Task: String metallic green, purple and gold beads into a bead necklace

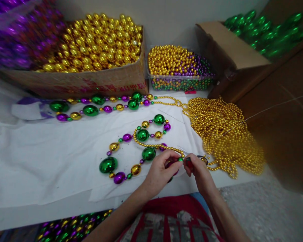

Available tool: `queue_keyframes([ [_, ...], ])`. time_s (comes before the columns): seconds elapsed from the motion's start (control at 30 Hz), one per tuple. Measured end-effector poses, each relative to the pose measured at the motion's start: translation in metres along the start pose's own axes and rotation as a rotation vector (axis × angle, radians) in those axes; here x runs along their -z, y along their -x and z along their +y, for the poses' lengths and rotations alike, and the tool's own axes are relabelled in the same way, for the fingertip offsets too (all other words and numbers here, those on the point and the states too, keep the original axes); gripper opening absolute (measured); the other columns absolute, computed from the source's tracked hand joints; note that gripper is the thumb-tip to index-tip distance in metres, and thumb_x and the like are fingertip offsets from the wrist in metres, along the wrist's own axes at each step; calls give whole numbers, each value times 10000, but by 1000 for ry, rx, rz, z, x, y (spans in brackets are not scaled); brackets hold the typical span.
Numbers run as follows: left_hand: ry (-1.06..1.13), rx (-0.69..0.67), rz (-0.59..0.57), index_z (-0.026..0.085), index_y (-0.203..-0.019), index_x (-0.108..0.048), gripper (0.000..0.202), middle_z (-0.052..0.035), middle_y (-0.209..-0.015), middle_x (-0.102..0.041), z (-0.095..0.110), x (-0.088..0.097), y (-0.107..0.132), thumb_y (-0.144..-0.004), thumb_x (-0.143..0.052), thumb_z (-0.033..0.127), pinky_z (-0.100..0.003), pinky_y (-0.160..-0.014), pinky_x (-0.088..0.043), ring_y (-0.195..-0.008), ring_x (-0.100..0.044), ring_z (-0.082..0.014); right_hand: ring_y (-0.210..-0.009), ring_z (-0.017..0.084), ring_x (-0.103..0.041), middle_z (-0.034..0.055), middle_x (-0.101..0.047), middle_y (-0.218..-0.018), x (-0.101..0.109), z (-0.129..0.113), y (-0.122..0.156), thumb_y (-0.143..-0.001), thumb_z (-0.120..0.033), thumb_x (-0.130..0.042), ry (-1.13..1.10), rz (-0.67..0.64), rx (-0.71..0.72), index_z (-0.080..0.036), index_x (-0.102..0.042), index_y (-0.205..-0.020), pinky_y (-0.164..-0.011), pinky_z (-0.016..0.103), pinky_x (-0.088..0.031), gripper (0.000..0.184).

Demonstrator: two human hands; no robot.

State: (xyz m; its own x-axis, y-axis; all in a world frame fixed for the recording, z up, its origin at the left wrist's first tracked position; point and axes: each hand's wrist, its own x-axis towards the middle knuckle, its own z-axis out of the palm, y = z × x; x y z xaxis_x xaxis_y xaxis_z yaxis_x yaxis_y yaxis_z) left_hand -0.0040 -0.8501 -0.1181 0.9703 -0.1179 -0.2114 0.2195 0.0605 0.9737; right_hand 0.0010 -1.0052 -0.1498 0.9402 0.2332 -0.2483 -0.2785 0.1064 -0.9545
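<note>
My left hand (161, 171) pinches the end of a bead strand (131, 148) of green, gold and purple balls that loops over the white cloth (53, 158); a small green bead and a purple bead sit at its fingertips. My right hand (198, 169) is closed in a pinch just right of it, on a small dark red-tipped thing I cannot make out. A thin clear thread runs up-left from the fingers. A pile of small gold bead strings (224, 134) lies just beyond my right hand.
A second finished strand (98, 104) lies farther back. Behind stand a cardboard box of gold balls (96, 40), a purple-ball bag (17, 37), a clear tub of mixed small beads (179, 67) and a box of green balls (265, 30). More beads sit below the table edge (73, 228).
</note>
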Motion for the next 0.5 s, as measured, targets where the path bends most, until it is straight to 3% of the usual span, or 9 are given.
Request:
queue_keyframes([
  [0.5,-65,-4,-55,149,-877,-612,146,3,-707,-560,4,1,0,-799,-604,272,-211,-555,-390,-597,-478,-102,-577,112,-345,-38,-399,-611,-4,2,7,-889,-383,-499,-145,82,14,-195,-505,-842,-551,247,-263,194],
])
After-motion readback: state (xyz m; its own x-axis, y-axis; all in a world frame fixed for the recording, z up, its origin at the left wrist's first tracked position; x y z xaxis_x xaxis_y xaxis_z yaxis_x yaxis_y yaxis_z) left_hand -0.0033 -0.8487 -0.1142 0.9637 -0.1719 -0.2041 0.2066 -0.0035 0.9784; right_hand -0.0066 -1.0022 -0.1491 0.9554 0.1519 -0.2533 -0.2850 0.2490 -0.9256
